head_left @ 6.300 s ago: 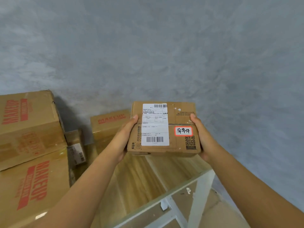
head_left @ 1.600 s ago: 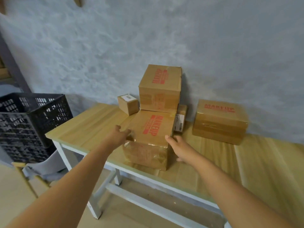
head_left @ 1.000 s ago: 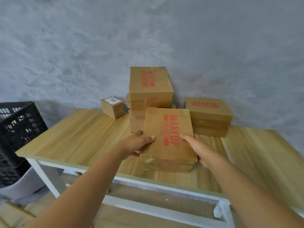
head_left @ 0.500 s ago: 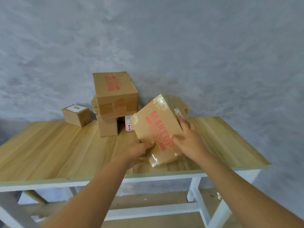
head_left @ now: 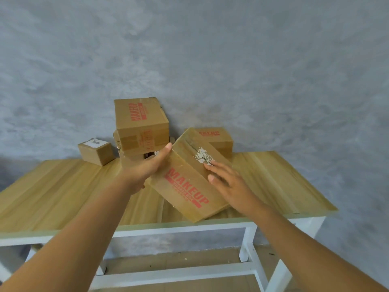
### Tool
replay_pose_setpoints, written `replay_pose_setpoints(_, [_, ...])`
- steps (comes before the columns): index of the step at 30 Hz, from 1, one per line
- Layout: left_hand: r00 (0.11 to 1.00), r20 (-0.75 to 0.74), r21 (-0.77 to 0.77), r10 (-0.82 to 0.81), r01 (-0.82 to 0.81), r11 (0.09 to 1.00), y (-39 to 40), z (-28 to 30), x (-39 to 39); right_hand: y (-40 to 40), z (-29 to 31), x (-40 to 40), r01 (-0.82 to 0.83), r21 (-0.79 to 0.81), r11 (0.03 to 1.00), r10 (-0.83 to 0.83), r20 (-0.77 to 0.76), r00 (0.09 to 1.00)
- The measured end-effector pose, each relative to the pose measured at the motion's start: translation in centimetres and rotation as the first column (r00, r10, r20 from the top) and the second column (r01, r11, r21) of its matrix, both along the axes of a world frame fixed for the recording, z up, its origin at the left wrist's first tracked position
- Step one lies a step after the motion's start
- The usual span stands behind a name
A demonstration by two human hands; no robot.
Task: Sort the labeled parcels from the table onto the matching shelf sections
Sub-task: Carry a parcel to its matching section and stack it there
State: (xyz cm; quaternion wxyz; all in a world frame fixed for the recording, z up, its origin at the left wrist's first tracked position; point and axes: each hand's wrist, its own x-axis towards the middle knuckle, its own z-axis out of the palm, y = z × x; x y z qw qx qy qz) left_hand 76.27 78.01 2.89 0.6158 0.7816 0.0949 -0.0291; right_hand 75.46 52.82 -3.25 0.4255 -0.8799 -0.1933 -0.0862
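A brown cardboard parcel (head_left: 187, 182) printed with red MAKEUP lettering is tilted above the wooden table (head_left: 52, 190), one face showing a torn patch of a label. My left hand (head_left: 147, 167) presses flat against its left side, fingers straight. My right hand (head_left: 225, 178) lies on its upper right face with fingers spread. The parcel is held between the two hands. No readable label shows on it.
Against the grey wall stand a stack of MAKEUP boxes (head_left: 141, 125), a small box with a white shipping label (head_left: 95, 151) to their left, and another MAKEUP box (head_left: 216, 140) behind the held parcel. The table has a white frame (head_left: 250, 239).
The parcel has been turned in my hands: another face with a torn label now points up. My left hand has shifted from under it to its left side.
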Motion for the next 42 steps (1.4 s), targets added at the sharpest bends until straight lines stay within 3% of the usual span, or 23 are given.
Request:
replay_pose_setpoints(2, [0.999,-0.032,0.052,0.039,-0.037,0.998,-1.0,0.0,0.4,-0.3,-0.1,0.6,0.193,0.093,0.977,-0.191,-0.031,0.981])
replay_pose_setpoints(3, [0.997,-0.058,0.084,0.048,-0.043,0.996,-1.2,0.0,0.6,-0.5,-0.2,0.9,0.326,0.092,0.941,-0.314,-0.126,0.941])
replay_pose_setpoints(4, [0.996,-0.075,0.116,0.046,-0.037,0.993,-1.4,0.0,0.7,-0.8,-0.3,1.1,0.434,0.109,0.894,-0.381,-0.324,0.866])
replay_pose_setpoints(5, [0.996,-0.085,0.141,0.037,-0.024,0.99,-1.3,0.0,0.7,-1.0,-0.4,1.1,0.498,0.17,0.85,-0.329,-0.567,0.755])
replay_pose_setpoints(6, [0.995,-0.094,0.153,0.024,-0.009,0.988,-1.1,0.1,0.7,-1.2,-0.5,1.1,0.519,0.282,0.807,-0.149,-0.752,0.642])
replay_pose_setpoints(7, [0.995,-0.103,0.148,0.011,0.004,0.989,-0.8,0.3,0.6,-1.3,-0.5,1.2,0.532,0.403,0.744,0.045,-0.825,0.563])
replay_pose_setpoints(8, [0.993,-0.115,0.124,0.0,0.015,0.992,-0.4,0.4,0.5,-1.5,-0.4,1.3,0.53,0.481,0.698,0.134,-0.816,0.563])
replay_pose_setpoints(9, [0.991,-0.132,0.086,-0.009,0.02,0.996,-0.1,0.6,0.5,-1.5,-0.4,1.6,0.498,0.523,0.692,0.138,-0.773,0.62])
replay_pose_setpoints(12, [0.987,-0.158,-0.04,-0.029,0.023,0.999,0.7,0.8,0.2,-1.1,0.2,2.4,0.328,0.525,0.785,-0.006,-0.524,0.852])
replay_pose_setpoints(15, [0.992,-0.129,-0.172,-0.005,-0.018,0.985,1.0,0.2,0.0,-0.8,1.1,3.0,0.197,0.463,0.864,-0.051,-0.308,0.95])
replay_pose_setpoints(17, [0.99,-0.135,-0.248,0.041,-0.074,0.966,1.2,-0.6,0.1,-0.8,1.4,3.1,0.169,0.499,0.85,-0.013,-0.301,0.953])
replay_pose_setpoints(20, [0.983,-0.145,-0.296,0.114,-0.153,0.943,1.2,-1.9,0.3,-0.4,2.1,3.0,0.244,0.612,0.752,0.033,-0.404,0.914])
replay_pose_setpoints(23, [0.987,-0.042,-0.329,0.152,-0.157,0.931,0.7,-2.7,0.7,0.5,3.2,3.2,0.361,0.648,0.671,-0.025,-0.467,0.884])
replay_pose_setpoints(25, [0.99,0.049,-0.387,0.13,-0.101,0.917,0.5,-2.9,1.1,0.8,3.6,3.6,0.385,0.665,0.64,0.024,-0.518,0.855])
replay_pose_setpoints(30, [0.97,0.242,-0.368,-0.03,0.121,0.922,0.9,-2.2,1.1,-1.0,3.4,3.8,0.329,0.654,0.682,0.221,-0.612,0.76])
replay_pose_setpoints(33, [0.951,0.308,-0.335,-0.033,0.141,0.932,1.0,-1.7,1.4,-1.8,2.3,3.7,0.306,0.654,0.691,0.285,-0.637,0.716])
replay_pose_setpoints(36, [0.958,0.285,-0.318,-0.034,0.127,0.94,0.9,-1.4,1.7,-1.7,2.2,3.8,0.293,0.703,0.647,0.286,-0.581,0.762])
replay_pose_setpoints(39, [0.99,0.132,-0.308,-0.048,0.087,0.948,0.3,-1.6,1.8,-1.5,2.8,4.0,0.271,0.75,0.603,0.209,-0.476,0.854])
replay_pose_setpoints(42, [0.999,0.028,-0.449,-0.021,0.032,0.893,-0.9,-2.6,1.9,-1.1,3.7,3.9,0.232,0.772,0.591,0.131,-0.376,0.917])
